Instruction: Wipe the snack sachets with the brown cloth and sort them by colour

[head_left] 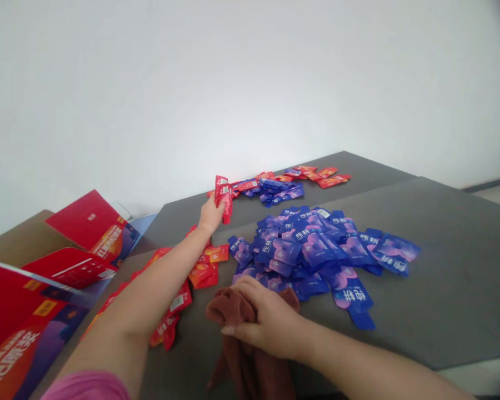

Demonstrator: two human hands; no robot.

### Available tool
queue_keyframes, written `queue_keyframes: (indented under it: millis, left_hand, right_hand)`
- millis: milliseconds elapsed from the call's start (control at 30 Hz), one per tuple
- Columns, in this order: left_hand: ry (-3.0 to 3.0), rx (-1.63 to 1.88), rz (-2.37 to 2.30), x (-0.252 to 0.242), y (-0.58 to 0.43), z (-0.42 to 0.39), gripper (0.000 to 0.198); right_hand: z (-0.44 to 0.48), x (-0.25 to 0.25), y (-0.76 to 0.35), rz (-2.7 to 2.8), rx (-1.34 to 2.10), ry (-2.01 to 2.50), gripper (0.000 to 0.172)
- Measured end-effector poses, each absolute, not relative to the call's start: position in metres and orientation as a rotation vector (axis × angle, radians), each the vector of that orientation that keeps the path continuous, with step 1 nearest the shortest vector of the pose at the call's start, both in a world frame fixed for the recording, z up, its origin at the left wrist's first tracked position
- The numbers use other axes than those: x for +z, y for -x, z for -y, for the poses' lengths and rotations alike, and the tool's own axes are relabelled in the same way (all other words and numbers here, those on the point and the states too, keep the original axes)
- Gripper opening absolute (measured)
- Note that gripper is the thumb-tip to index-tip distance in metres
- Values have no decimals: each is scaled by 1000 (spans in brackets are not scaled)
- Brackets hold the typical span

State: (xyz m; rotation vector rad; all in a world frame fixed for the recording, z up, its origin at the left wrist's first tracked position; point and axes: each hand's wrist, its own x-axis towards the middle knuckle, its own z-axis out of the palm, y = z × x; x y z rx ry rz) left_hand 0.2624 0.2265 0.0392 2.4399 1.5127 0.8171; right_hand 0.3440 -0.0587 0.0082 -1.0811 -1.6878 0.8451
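- Right hand [266, 318], fingers [238, 330] clenched on a brown cloth [258, 369] on the table [454, 300]
- Left hand [210, 215], fingers [219, 204] grasping a red sachet [224, 195], reaching past scattered red sachets [203, 272]
- Blue sachets [304, 250] heaped mid-table
- Held sachet awaits setting down

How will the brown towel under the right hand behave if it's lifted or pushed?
Likely floppy: the brown towel bunches into soft folds under the right hand. It probably feels light for its bulk, and would likely crumple when pushed.
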Motion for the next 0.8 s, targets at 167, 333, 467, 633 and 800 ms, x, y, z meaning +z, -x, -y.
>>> queue_keyframes:
  millis: [167,333,467,633,800]
  left_hand:
    - [-2144,1045,-1321,33,-221,-128,44]
    - [-1527,1098,-1086,8,-184,-44,33]
    - [-1374,1115,-1041,-6,-175,-24,31]
    - [-1173,1164,-947,-12,-180,-24,37]
    - [-1440,1102,-1059,-5,-181,-20,23]
  right_hand:
    - [61,3,-343,1602,808,1028,33]
    - [60,-1,-344,1423,740,1054,29]
    - [56,-2,-344,1344,522,1184,32]
    - [59,21,-340,1404,182,1309,36]
    - [55,36,-320,1651,31,1359,32]
